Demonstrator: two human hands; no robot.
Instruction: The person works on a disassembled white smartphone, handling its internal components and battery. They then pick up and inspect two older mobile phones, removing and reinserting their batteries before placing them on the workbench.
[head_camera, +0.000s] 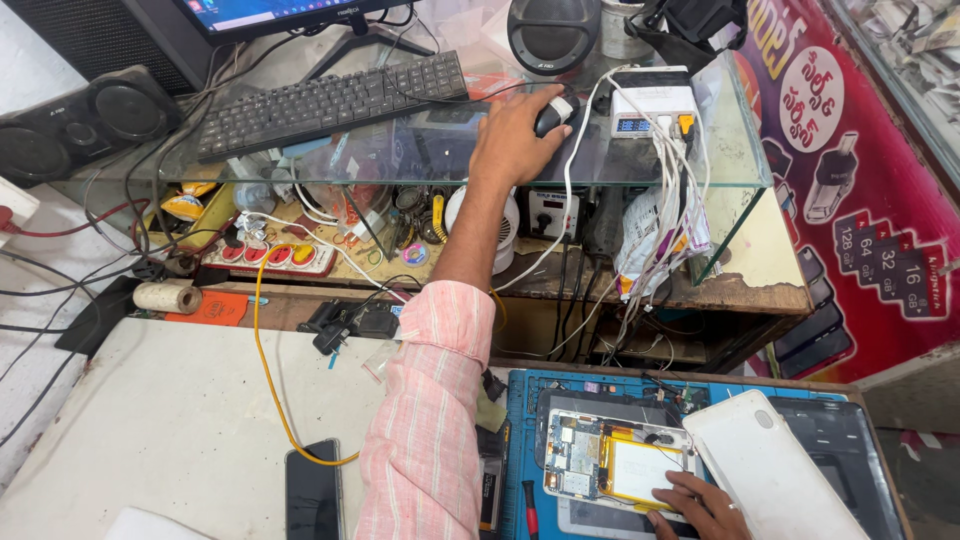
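Left hand on mouse, right hand on opened tablet.
The left hand (515, 135) is cupping closed over the black mouse (553, 113) on the glass shelf (400, 160) at 12 o'clock; the right hand (697, 503) is resting open, fingertips touching the opened tablet (615, 465), on the desk at 5 o'clock.

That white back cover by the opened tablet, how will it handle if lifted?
The white back cover looks thin, so probably light and slightly flexible. Its smooth surface may slip. It overlaps the opened tablet, so a push might rock it.

A lit blue monitor screen (262, 12) stands top left; a red-and-pink poster (850, 170) covers the right wall.
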